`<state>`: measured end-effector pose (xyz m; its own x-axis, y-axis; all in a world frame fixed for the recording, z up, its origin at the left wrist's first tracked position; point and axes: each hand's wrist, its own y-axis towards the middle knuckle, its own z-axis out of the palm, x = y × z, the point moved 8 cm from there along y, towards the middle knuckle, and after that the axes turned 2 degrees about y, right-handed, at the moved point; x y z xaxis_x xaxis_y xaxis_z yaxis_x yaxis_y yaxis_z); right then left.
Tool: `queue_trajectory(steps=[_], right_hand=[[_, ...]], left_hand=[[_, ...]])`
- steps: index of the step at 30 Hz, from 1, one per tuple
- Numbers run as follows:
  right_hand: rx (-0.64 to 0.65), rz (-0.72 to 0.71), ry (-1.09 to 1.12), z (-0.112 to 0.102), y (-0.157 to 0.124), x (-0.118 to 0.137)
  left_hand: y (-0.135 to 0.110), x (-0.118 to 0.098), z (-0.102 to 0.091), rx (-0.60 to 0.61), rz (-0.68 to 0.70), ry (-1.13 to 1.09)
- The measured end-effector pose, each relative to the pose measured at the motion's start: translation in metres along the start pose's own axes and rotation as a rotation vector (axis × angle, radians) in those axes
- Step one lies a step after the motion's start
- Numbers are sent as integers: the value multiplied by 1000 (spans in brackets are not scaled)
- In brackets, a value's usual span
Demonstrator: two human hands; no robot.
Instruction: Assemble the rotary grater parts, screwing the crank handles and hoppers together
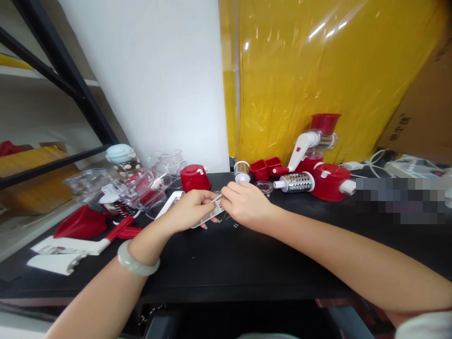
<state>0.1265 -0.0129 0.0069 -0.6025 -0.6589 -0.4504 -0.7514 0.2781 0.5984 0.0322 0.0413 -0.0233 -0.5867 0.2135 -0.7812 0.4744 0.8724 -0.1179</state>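
A glossy black table [226, 263] stands before a white wall and a shiny yellow plastic sheet [318, 70]. At the table's centre, just above its surface, the left hand [192, 207] and right hand [243, 202] are both curled, fingers pinching a flat white plastic plate [211, 215] between them. A pale smooth bangle [136, 261] circles the left wrist. Nearby lie a perforated metal drum [295, 182], a red cup [194, 177] and clear plastic tubs [148, 183].

I note a white wall [151, 70] behind the black desk [229, 263], its far edge meeting a glossy yellow sheet [318, 70] streaked with light, black shelving [70, 80] left, cardboard box [423, 108] right.
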Motion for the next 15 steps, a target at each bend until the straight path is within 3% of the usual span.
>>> queue_trajectory(steps=[7,15], right_hand=[[19,-92,16,1,-1,2],[-53,-149,134,-2,-5,-11]], left_hand=[[1,1,-1,-8,-30,-46],[1,1,-1,46,-28,-98]])
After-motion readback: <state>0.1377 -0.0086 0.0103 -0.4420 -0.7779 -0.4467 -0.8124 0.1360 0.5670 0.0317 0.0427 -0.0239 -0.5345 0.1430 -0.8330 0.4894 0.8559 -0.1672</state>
